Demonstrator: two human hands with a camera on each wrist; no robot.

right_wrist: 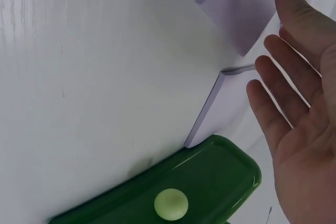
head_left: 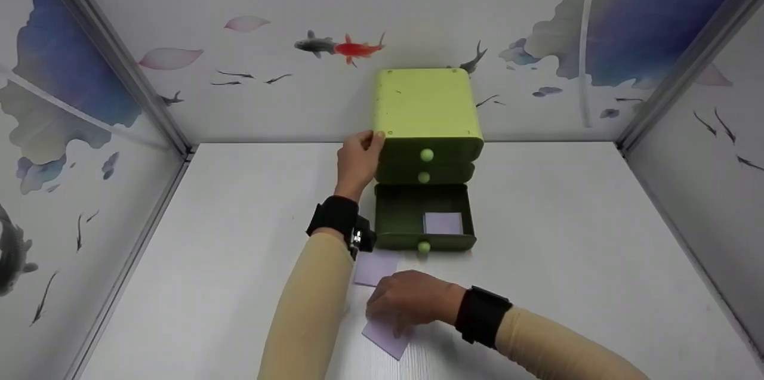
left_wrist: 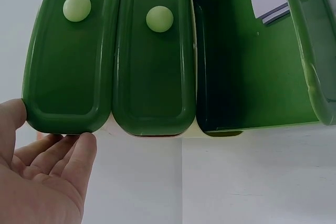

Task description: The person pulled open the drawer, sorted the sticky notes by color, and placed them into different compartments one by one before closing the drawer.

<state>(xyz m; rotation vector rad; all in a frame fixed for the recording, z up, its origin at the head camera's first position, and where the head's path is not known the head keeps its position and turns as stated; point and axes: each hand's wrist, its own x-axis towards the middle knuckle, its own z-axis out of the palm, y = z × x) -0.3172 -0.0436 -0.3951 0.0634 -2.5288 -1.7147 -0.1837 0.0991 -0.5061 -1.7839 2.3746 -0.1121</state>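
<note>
A small green drawer cabinet (head_left: 427,102) stands against the back wall, its bottom drawer (head_left: 397,208) pulled out. A lilac paper pad (head_left: 443,223) lies in that drawer's right front part. My left hand (head_left: 358,162) holds the cabinet's upper left front corner, thumb at the top and fingers along the side. Over the table, my right hand (head_left: 412,299) hovers above a lilac pad (head_left: 388,338), partly covering it; its fingers look loose in the right wrist view, and contact with the pad is unclear. Another lilac pad (head_left: 375,266) lies just before the drawer.
The two upper drawers, with round light green knobs (head_left: 426,155), are pushed in. The white table (head_left: 567,260) is bounded by printed panels (head_left: 250,99) at the back and both sides. My left forearm (head_left: 304,308) crosses the table left of the loose pads.
</note>
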